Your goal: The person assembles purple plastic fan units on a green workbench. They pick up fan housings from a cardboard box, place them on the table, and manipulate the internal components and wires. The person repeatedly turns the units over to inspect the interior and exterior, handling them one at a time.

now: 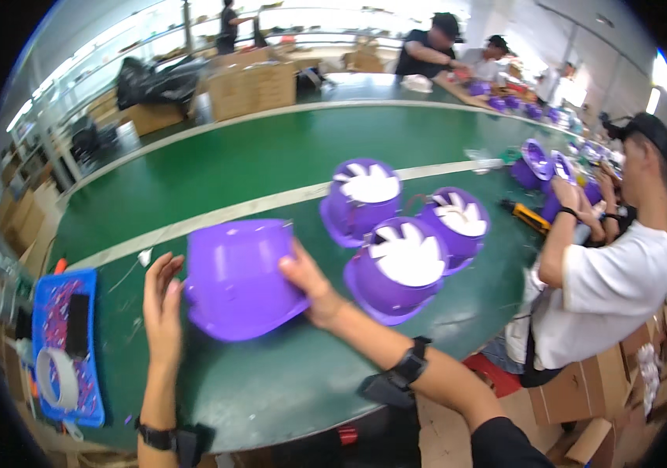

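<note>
In front of me a purple hat-shaped plastic shell (241, 269) is held tilted above the green table, its flared brim toward me. My right hand (311, 285) grips its right side, thumb on the outer wall and the other fingers mostly hidden behind. My left hand (163, 300) is raised beside the shell's left edge, fingers stretched and apart; whether it touches the edge I cannot tell. To the right stand three similar purple shells with white fan-like blades on top: a far one (361, 199), a right one (458, 222) and a near one (402, 269).
At the left a blue tray (93, 382) holds small screws, a black block (77, 326) and a white tape roll (57, 378). A pale strip (247, 207) crosses the green table (271, 398). A yellow-black tool (527, 217) lies near a co-worker (610, 265) at the right. Cardboard boxes (251, 90) stand behind.
</note>
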`<state>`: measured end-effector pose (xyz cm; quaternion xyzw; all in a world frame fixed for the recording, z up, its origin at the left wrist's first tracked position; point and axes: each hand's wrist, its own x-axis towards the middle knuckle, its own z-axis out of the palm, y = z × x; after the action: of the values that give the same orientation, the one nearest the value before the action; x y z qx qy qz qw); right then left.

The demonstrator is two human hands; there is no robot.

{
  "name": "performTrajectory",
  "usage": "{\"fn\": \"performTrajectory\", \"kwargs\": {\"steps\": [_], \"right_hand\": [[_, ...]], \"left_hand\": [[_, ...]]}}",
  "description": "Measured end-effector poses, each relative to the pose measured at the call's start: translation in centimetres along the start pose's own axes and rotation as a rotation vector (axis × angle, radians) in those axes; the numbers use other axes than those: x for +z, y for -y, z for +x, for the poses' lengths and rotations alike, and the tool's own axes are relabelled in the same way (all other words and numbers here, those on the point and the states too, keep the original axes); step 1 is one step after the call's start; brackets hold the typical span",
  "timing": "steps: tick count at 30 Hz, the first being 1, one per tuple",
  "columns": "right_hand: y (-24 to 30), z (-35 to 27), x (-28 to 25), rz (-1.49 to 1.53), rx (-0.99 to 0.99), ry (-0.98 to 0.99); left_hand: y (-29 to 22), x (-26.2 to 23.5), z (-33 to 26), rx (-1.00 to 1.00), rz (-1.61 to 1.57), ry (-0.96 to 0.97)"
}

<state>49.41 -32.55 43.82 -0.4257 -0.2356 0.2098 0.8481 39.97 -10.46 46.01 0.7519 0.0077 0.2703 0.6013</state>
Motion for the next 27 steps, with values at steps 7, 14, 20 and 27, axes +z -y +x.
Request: {"fn": "performTrajectory", "kwargs": {"steps": [7, 14, 20, 27], "right_hand": [[0.0, 0.6, 0.7, -0.086, -0.154, 0.221], [-0.6, 0.9, 0.4, -0.187, -0.176, 0.230], [1.5, 0.4, 1.0, -0.471, -0.127, 0.178], [0.5, -0.5, 2.8, -0.661, -0.349, 0.118]], "left_hand": [[1.5, 0.8, -2.5, -0.043, -0.028, 0.174], [1.3, 1.1, -3.1, -0.027, 0.001, 0.129], [0.6, 1.4, -2.5, 0.014, -0.025, 0.075], [-1.9, 3.4, -2.8, 0.251, 0.217, -0.083]]}}
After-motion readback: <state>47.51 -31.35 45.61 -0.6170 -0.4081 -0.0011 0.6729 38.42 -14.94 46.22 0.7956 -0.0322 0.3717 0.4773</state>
